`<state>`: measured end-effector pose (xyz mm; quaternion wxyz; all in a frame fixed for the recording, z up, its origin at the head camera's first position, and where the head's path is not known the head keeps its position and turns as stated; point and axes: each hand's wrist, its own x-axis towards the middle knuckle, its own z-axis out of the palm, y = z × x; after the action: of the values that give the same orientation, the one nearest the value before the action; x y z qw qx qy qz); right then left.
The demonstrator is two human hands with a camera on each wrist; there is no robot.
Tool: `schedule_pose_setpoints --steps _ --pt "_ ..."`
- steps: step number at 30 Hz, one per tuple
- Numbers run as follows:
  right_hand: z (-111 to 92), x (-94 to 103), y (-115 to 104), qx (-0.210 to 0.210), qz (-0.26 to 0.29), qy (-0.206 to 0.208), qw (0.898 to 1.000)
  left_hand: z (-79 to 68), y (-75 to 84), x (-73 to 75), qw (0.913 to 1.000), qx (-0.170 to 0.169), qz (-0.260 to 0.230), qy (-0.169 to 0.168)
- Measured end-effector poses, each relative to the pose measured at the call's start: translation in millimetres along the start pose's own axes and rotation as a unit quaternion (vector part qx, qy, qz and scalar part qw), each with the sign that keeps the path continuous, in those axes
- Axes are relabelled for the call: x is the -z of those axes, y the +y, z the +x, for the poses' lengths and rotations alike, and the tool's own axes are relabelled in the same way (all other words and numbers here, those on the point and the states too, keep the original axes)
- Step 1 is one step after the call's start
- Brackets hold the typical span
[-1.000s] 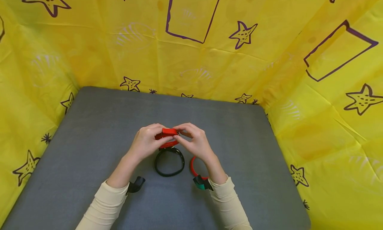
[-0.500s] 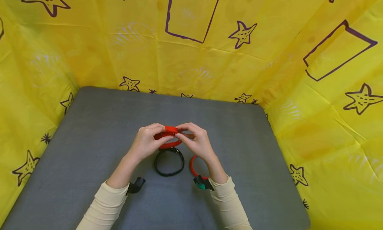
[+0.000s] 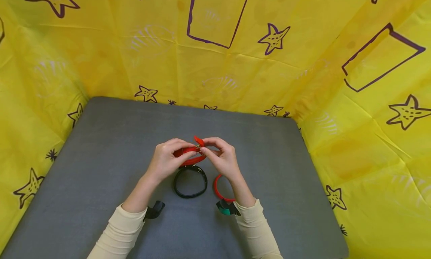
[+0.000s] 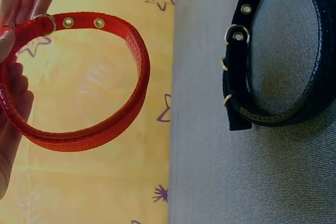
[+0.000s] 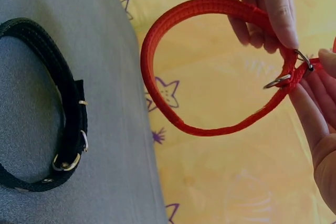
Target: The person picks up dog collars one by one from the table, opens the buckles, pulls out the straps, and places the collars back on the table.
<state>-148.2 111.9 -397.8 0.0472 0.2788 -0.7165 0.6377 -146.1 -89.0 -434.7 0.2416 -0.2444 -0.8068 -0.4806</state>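
Both hands hold a red dog collar raised off the table, its band forming a loop. My left hand pinches the band beside the buckle, thumb near the viewer. Against its fingertips, my right hand pinches the collar at the metal buckle, with a short strap end sticking up. The left wrist view shows brass eyelets and a D-ring along the red band. Fingers partly cover the buckle. Below the hands, a black collar lies closed in a ring on the table.
Another red collar lies on the grey table, partly hidden by the right wrist. Yellow cloth walls with starfish drawings enclose the table's back and sides. Dark straps sit at both wrists.
The red strap end, earlier lying flat across the top of the collar, has swung rightward and now points up at the buckle. My right hand has shifted slightly right; the left has barely moved.
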Motion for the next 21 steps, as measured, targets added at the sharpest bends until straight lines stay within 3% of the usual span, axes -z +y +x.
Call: schedule_pose_setpoints --steps 7,14,21 --pt "0 0.5 1 -0.004 0.003 -0.001 1.000 0.1 2.9 -0.9 1.0000 0.001 0.008 0.000" --pt "0 -1.4 5 0.017 -0.013 -0.006 1.000 3.7 7.5 -1.4 0.9986 -0.043 0.010 0.030" --pt "-3 -3.4 6 0.038 -0.029 -0.008 0.999 5.0 13.0 0.0 0.9967 -0.049 0.063 0.012"
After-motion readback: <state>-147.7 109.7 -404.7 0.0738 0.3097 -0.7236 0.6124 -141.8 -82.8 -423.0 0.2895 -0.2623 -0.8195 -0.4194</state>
